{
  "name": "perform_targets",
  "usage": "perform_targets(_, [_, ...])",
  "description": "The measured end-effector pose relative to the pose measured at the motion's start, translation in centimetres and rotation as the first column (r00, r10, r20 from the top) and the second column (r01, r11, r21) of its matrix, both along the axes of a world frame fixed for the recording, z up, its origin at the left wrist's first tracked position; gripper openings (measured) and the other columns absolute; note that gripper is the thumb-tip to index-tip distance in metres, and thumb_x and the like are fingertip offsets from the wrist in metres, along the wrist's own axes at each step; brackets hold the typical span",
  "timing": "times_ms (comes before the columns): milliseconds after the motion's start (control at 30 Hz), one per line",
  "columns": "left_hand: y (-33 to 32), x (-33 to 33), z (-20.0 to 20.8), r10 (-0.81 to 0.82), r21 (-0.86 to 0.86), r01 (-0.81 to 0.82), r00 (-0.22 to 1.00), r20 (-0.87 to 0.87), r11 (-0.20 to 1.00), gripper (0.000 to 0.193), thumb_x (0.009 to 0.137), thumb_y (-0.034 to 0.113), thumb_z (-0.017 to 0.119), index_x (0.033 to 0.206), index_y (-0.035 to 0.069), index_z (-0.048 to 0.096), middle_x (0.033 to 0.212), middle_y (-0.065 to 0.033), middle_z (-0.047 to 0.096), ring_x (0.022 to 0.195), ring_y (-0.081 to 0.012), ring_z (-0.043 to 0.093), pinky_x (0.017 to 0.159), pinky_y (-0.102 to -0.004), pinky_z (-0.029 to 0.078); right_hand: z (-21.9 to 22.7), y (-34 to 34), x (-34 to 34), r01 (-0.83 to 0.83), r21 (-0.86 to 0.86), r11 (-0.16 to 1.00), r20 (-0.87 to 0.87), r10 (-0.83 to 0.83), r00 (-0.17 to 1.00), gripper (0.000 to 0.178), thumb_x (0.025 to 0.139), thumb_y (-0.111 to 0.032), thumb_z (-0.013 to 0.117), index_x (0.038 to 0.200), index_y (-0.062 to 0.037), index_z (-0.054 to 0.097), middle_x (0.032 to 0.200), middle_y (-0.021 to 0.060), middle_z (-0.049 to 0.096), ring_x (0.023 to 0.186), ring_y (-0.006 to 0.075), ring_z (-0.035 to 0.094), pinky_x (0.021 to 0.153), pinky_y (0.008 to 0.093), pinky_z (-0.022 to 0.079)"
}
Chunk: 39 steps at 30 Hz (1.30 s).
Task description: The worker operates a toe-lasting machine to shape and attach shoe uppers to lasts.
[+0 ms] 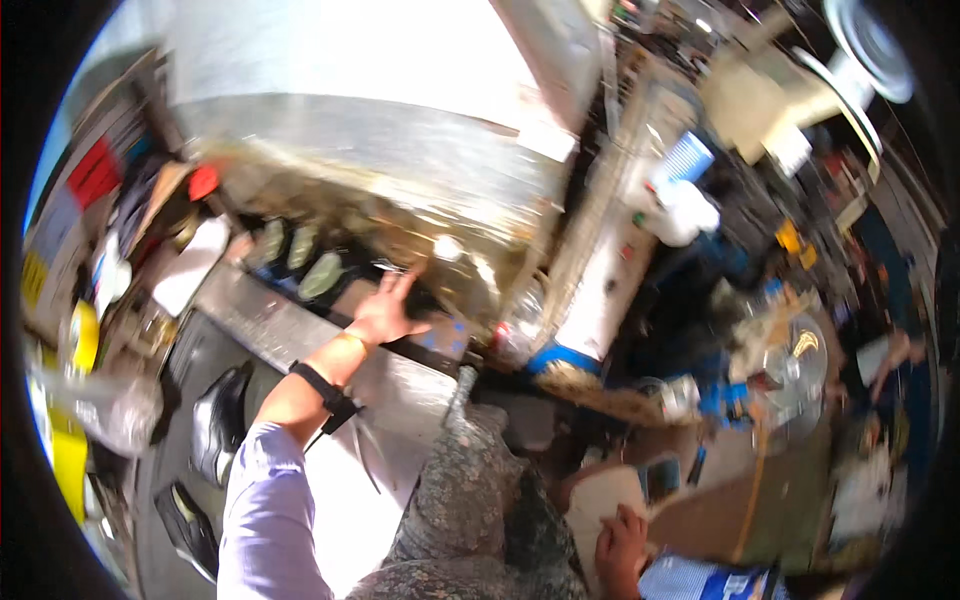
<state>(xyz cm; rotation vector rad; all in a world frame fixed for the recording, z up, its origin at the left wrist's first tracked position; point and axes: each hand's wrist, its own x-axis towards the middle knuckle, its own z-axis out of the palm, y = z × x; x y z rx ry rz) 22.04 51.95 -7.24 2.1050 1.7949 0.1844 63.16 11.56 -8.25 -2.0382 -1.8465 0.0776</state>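
Pale ovals (321, 276) number three near the left hand (381, 316).

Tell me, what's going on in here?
A person's left hand is stretched out with its fingers spread, near some pale green oval pieces; blur hides whether it touches anything. The right hand is at a flat cream thing, its fingers bent. Two black shoes lie over on the left.

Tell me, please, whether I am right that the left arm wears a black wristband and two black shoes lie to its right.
Not quite: in the head view the two black shoes lie to the left of the left arm, which wears a black wristband.
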Motion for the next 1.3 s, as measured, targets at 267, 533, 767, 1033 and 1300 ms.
perform_targets(267, [4.1,-19.7,-11.5,0.479,0.254,-0.421,0.843,-0.246,0.871,0.068,0.088,0.021,0.067,0.147,0.007,0.036,0.146,-0.0270,0.038,0.130,-0.0413,0.045,0.110,-0.0463,0.037,1.5,2.5,-0.7,-0.215,-0.008,0.977,-0.191,0.209,0.959,0.024,0.077,-0.011,0.067,0.101,-0.0129,0.068,0.127,0.0085,0.058,0.109,0.0313,0.055,0.091,0.0427,0.046])
perform_targets(533, [-18.1,-18.0,1.6,0.338,0.177,-0.320,0.938,-0.083,0.931,0.066,0.076,0.036,0.077,0.128,0.001,0.057,0.134,-0.0220,0.055,0.128,-0.0362,0.049,0.109,-0.0435,0.038,-3.0,1.9,0.5,-0.163,0.158,0.974,-0.100,0.180,0.979,0.026,0.066,-0.001,0.065,0.090,-0.0096,0.071,0.118,0.0183,0.060,0.108,0.0377,0.055,0.091,0.0487,0.044])
perform_targets(767, [-30.5,-21.0,2.9,0.577,0.137,-0.562,0.768,-0.277,0.815,0.090,0.066,0.039,0.084,0.140,0.006,0.043,0.144,-0.0212,0.041,0.128,-0.0402,0.044,0.105,-0.0499,0.041,-2.8,3.2,0.9,-0.245,0.287,0.926,-0.105,0.284,0.953,0.016,0.067,-0.003,0.061,0.082,-0.0044,0.069,0.112,0.0220,0.060,0.105,0.0424,0.054,0.093,0.0514,0.042])
perform_targets(1033, [-26.0,-24.6,1.7,0.666,0.018,-0.667,0.745,0.045,0.745,0.081,0.074,0.027,0.075,0.141,0.000,0.040,0.138,-0.0251,0.051,0.128,-0.0387,0.049,0.106,-0.0429,0.041,-2.3,0.0,0.1,-0.181,0.257,0.949,-0.077,0.207,0.975,0.023,0.072,-0.008,0.064,0.093,-0.0141,0.070,0.121,0.0068,0.061,0.113,0.0283,0.056,0.091,0.0420,0.047])
perform_targets(1300, [-28.1,-19.7,1.2,0.655,0.178,-0.666,0.745,0.124,0.724,0.064,0.073,0.026,0.076,0.127,0.003,0.052,0.128,-0.0176,0.056,0.118,-0.0327,0.053,0.100,-0.0417,0.043,-0.6,-4.4,0.6,-0.071,0.314,0.947,-0.181,0.133,0.975,0.014,0.081,-0.008,0.063,0.094,-0.0096,0.067,0.122,0.0089,0.060,0.113,0.0284,0.054,0.095,0.0417,0.043])
